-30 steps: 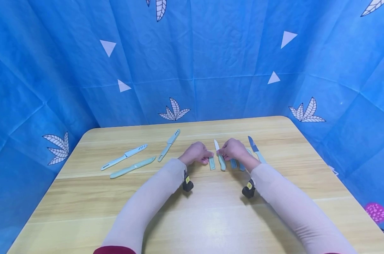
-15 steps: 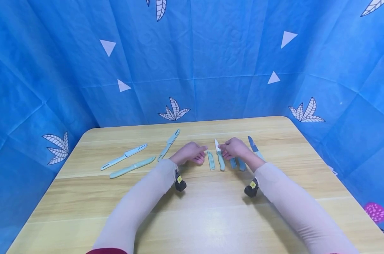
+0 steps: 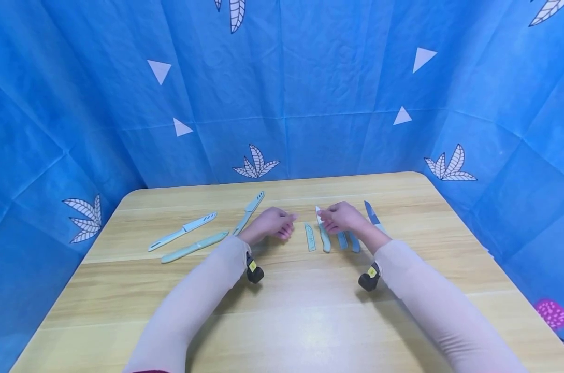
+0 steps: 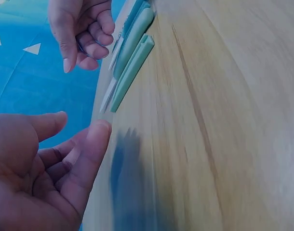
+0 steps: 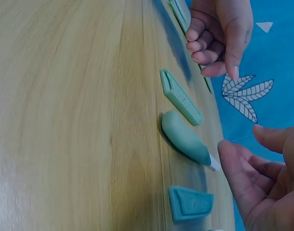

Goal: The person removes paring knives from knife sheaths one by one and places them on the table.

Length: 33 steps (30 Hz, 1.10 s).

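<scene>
11 o'clock: three sheathed knives (image 3: 183,229) laid | 1 o'clock: two sheaths (image 3: 311,237), two blades (image 3: 370,209) exposed | left grip (image 3: 275,223), right grip (image 3: 341,216): parted, unloaded | wooden surface (image 3: 309,311), blue curtain (image 3: 282,93)

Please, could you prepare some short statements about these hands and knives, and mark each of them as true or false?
1. The left hand holds nothing. True.
2. The right hand grips the white-bladed knife. False: its thumb and forefinger stand apart, with nothing between them.
3. The white-bladed knife lies between a green cover and a blue-green cover. True.
4. The dark-bladed knife lies to the left of both hands. False: it lies to the right of both.
5. Three knives lie on the left side of the table. True.
</scene>
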### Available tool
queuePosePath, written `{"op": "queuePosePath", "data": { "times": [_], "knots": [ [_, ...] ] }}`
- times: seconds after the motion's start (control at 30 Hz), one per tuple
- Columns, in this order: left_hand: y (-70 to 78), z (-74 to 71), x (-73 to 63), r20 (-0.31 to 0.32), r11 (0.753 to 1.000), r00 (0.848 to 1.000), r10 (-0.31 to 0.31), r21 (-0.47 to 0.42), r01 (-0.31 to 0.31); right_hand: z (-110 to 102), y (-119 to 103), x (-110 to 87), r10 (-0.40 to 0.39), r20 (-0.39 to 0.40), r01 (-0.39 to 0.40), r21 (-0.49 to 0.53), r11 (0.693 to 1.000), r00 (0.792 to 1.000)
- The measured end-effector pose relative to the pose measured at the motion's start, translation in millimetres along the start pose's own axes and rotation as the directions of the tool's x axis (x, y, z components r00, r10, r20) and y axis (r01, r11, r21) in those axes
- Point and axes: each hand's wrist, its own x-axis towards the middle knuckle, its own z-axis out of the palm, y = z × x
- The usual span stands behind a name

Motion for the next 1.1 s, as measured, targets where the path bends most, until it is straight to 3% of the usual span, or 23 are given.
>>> {"op": "queuePosePath", "data": {
  "times": [0.33, 0.67, 0.83, 1.1],
  "knots": [
    [-0.7, -15.8, -6.9, -0.107, 0.968, 0.990, 0.087, 0.243, -0.059, 10, -8, 1.4, -0.100, 0.031, 0.099, 0.028, 0.995, 0.994],
    [-5.7, -35.3, -10.3, -0.183, 0.927, 0.967, 0.178, 0.362, -0.102, 20, -17, 6.0, -0.147, 0.021, 0.145, 0.074, 0.987, 0.989],
    [-11.0, -44.0, -7.0, -0.238, 0.900, 0.953, 0.188, 0.431, -0.069, 27, -21, 9.8, -0.155, 0.012, 0.153, 0.074, 0.985, 0.988],
    [-20.4, -56.0, -1.7, -0.307, 0.873, 0.939, 0.155, 0.487, 0.015, 40, -28, 15.9, -0.182, -0.007, 0.182, 0.055, 0.982, 0.983]
  ]
}}
